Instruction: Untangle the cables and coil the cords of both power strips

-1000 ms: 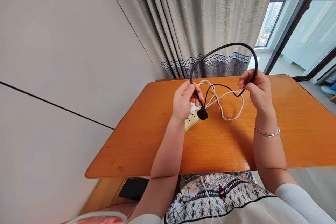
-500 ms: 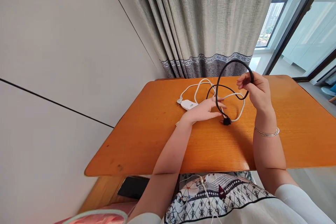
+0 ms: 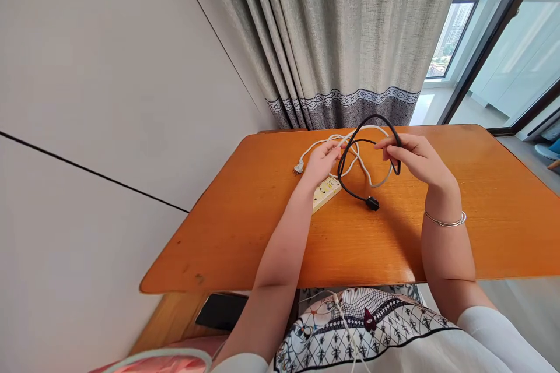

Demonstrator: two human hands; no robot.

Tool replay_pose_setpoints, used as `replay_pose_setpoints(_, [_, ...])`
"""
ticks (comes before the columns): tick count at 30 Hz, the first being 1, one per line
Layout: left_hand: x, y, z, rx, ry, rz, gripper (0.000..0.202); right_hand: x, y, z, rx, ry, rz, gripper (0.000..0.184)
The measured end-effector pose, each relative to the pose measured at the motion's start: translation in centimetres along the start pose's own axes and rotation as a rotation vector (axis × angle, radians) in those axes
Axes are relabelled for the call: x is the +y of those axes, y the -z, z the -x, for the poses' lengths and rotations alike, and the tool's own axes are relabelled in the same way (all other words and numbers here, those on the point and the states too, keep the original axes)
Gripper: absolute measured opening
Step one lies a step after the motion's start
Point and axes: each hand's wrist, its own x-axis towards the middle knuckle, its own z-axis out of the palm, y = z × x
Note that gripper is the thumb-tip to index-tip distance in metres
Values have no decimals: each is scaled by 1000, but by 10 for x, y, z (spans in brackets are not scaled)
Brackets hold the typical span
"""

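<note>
A black cable [image 3: 350, 189] hangs in a loop from my right hand [image 3: 411, 158], whose fingers are pinched round it; its black plug [image 3: 372, 203] rests on the orange table [image 3: 245, 227]. My left hand [image 3: 322, 162] lies on the table over a white cable [image 3: 366, 173], fingers curled round it. Just below that hand sits a cream power strip [image 3: 326, 192]. The white cable's plug [image 3: 298, 167] lies to the left of my left hand.
A grey curtain [image 3: 336, 41] hangs behind the table, with a white wall [image 3: 109, 99] at the left and a window [image 3: 490, 41] at the right. A dark phone [image 3: 221, 313] lies below the table's near edge.
My right hand has lowered the black loop toward the table and the plug now lies flat. My left hand let go of the black cable and moved back onto the white cable.
</note>
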Motion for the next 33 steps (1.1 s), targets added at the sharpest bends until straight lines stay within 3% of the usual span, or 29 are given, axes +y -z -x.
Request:
replay_pose_setpoints(3, [10,3,4,42,-32,187,14,0,-6,-1,-195,-89,95,33])
replay_pose_setpoints(6, [18,1,11,23,-103,205,17,7,-16,-8,-308,-198,238,29])
replay_pose_setpoints(10, [19,-2,16,-194,-84,147,39,22,-29,-20,-209,-258,437,20])
replay_pose_setpoints(14, [15,-2,18,-371,98,113,50,31,-36,-25,-139,-256,429,21])
replay_pose_setpoints(17, [13,-5,17,-375,206,125,42,33,-37,-23,-213,-151,382,18])
replay_pose_setpoints(21, [11,-11,15,-285,117,84,34,32,-37,-19,-292,-10,402,21])
replay_pose_setpoints(24, [9,-13,14,-305,91,31,33,29,-37,-17,-305,-53,446,27])
replay_pose_setpoints(29, [11,-17,16,-520,144,106,38,22,-37,-14,-304,-114,615,22])
replay_pose_setpoints(31, [13,-18,16,-485,124,124,39,17,-35,-13,-301,-146,638,23])
replay_pose_setpoints(33, [15,-18,15,-379,97,131,39,11,-30,-10,-298,-149,617,24])
